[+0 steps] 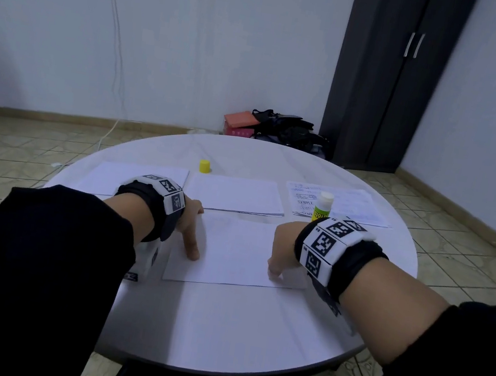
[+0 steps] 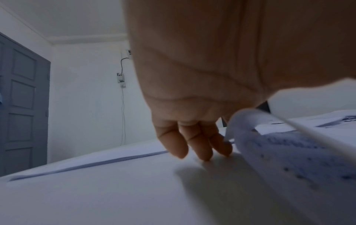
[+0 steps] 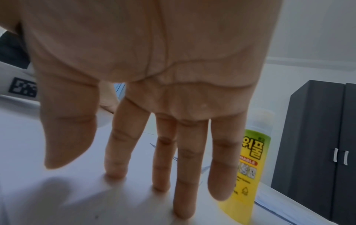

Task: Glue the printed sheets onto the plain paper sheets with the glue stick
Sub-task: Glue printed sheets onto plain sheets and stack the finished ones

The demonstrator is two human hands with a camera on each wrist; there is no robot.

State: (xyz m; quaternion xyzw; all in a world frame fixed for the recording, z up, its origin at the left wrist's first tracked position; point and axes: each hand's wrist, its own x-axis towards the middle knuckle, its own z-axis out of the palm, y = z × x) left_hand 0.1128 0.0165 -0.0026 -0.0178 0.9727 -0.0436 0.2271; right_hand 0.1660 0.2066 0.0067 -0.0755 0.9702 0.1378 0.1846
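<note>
On the round white table (image 1: 217,329) a white sheet (image 1: 236,251) lies face-down nearest the person, and both hands are on it. The left hand (image 1: 190,227) sits at the sheet's 9 o'clock edge; from the head view the thumb presses flat on the paper, and the left wrist view shows the fingers (image 2: 189,141) pointing down with their tips on the paper beside a raised, curled edge showing print on its underside. Whether that edge is pinched cannot be told. The right hand (image 1: 283,252) sits at the sheet's 3 o'clock edge, its fingers (image 3: 185,167) straight, spread and pressing tip-down on the paper; it grips nothing.

The glue stick (image 1: 322,207), yellow-green body with its white top exposed, stands upright at 1 o'clock from the sheet, just beyond the right wrist, on the near edge of the stack of printed sheets (image 1: 345,203). Its yellow cap (image 1: 205,166) stands apart at 12 o'clock, towards the far rim. A stack of plain paper (image 1: 236,194) lies just beyond the worked sheet, with another pile of white paper (image 1: 131,176) beside it at 10 o'clock.

Off the table: a dark wardrobe (image 1: 394,74) at 1 o'clock, and a red box (image 1: 239,121) with black bags (image 1: 291,131) on the tiled floor against the wall.
</note>
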